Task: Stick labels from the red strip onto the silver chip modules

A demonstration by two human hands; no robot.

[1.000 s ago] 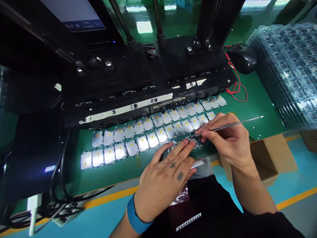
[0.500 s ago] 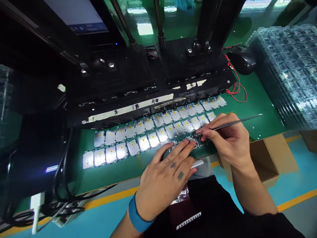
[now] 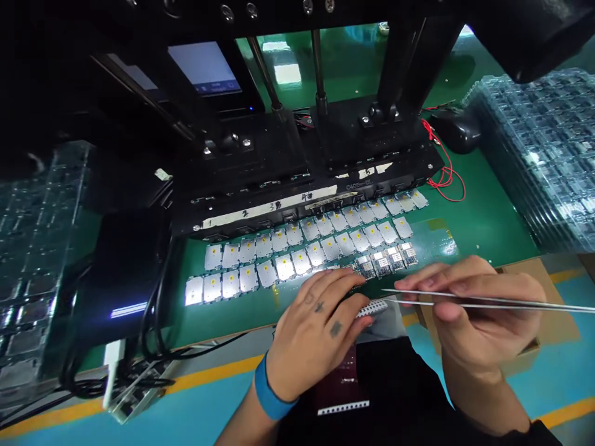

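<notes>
My left hand (image 3: 320, 328) reaches over the table's front edge, its fingers curved at the left end of a short row of small circuit boards (image 3: 382, 263) bearing white printed patches. A white perforated strip (image 3: 373, 308) shows under its ring and little fingers, which seem to close on it; the underside of the hand is hidden. Below, a dark red film (image 3: 343, 371) with a white holed edge hangs over my lap. My right hand (image 3: 483, 310) pinches metal tweezers (image 3: 502, 303), their tips apart and pointing left, just in front of the boards, with nothing visible between them.
Two rows of silver-covered boards (image 3: 284, 267) with yellow dots lie before a black fixture (image 3: 260, 210) numbered on tape. Clear trays are stacked at right (image 3: 548, 155) and left (image 3: 41, 260). A black mouse (image 3: 458, 131), red wires (image 3: 449, 176), black cables (image 3: 160, 322) and a cardboard box (image 3: 548, 297) surround the space.
My right hand has drawn back from the boards toward the lower right, and the tweezers' tips have spread. The short row of boards now shows more. The camera view has shifted.
</notes>
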